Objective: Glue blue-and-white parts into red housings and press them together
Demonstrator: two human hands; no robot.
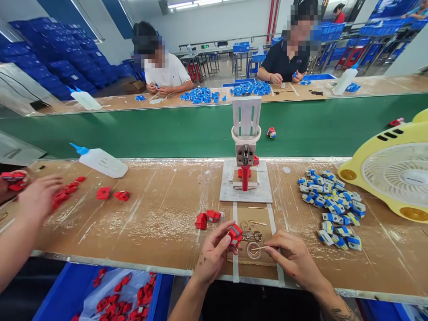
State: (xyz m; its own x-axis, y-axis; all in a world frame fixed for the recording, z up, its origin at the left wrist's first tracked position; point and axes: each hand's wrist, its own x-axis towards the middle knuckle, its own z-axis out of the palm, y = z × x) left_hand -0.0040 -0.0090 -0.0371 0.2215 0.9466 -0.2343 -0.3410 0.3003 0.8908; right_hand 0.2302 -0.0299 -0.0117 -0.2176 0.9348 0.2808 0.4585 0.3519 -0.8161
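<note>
My left hand (214,250) pinches a small red plastic piece (235,235) with a grey patch, above the cardboard near the table's front. Between thumb and fingers of my right hand (296,258) is a thin wooden stick (260,248); its tip is over or in a small clear round dish (253,254). Just behind the dish lie some metal rings (257,236). More thin sticks (257,223) rest further back. Left of these, two red pieces (201,221) sit together on the table. Beyond stands a hand press (245,151) with a red handle.
To the right are a heap of blue, white and yellow pieces (334,200) and a yellow fan (394,174). A co-worker's hand (38,196) is at left, near a white bottle (103,162). A green belt (167,133) runs behind; two people sit across. Below left, a blue crate (63,290) holds red pieces.
</note>
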